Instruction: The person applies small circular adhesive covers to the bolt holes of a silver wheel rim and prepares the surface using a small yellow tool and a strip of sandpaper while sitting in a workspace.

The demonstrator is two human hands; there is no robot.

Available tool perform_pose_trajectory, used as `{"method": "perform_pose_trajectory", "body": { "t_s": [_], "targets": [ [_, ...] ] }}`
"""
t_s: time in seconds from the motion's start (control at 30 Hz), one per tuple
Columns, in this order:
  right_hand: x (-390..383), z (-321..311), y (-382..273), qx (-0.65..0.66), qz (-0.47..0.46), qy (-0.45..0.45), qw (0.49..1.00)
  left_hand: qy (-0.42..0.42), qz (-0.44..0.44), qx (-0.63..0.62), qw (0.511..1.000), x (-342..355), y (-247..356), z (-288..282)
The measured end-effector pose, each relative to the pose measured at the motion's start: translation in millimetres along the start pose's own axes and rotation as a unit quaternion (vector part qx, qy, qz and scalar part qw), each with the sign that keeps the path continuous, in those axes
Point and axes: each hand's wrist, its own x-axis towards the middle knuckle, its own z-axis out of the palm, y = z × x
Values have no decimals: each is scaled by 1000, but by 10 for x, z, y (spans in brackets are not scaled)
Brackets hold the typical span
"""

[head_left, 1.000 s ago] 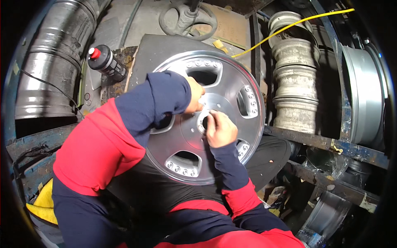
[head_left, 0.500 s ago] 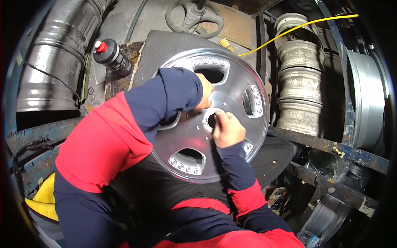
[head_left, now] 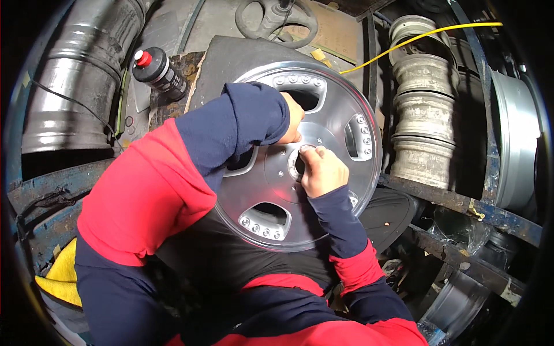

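A polished silver wheel rim [head_left: 259, 187] lies face up on a dark padded surface, its centre bore framed by several small bolt holes. My left hand [head_left: 295, 119] rests curled on its face, just above the bore; the sleeve and the back of the hand hide most of its fingers. At the bore's upper right edge, my right hand [head_left: 326, 173] has thumb and fingers pinched together. Whatever sits in that pinch is too small or too covered to make out. The two hands are close, with fingertips a short distance apart.
A black bottle with a red and white cap [head_left: 158, 72] stands at the upper left. Stacked wheel rims [head_left: 424, 121] are on the right behind a metal frame [head_left: 461, 203]. A steering wheel [head_left: 277, 23], a yellow cable [head_left: 421, 39] and a yellow cloth [head_left: 61, 277] lie around.
The whole view has shifted slightly, putting the rim a little higher and to the right. My right hand and forearm have swung slightly rightward; both hands remain near the bore.
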Motion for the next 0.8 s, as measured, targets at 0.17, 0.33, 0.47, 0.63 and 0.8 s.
{"method": "perform_pose_trajectory", "body": {
  "t_s": [0.17,0.33,0.47,0.63,0.8],
  "targets": [
    [-44,-108,-133,5,-76,-71,995,16,-10,1,1000,-12,-19,48],
    [-14,-107,-132,-26,-55,-72,996,-7,-22,10,1000,-37,32,-14],
    [90,-158,-64,-28,-63,-73,995,10,-14,21,1000,-44,-5,26],
    [-18,-115,-189,-4,-79,-79,994,18,-3,-1,1000,-1,-37,57],
    [-77,-73,26,22,52,-3,998,43,31,-19,998,0,-31,72]
  ]
}}
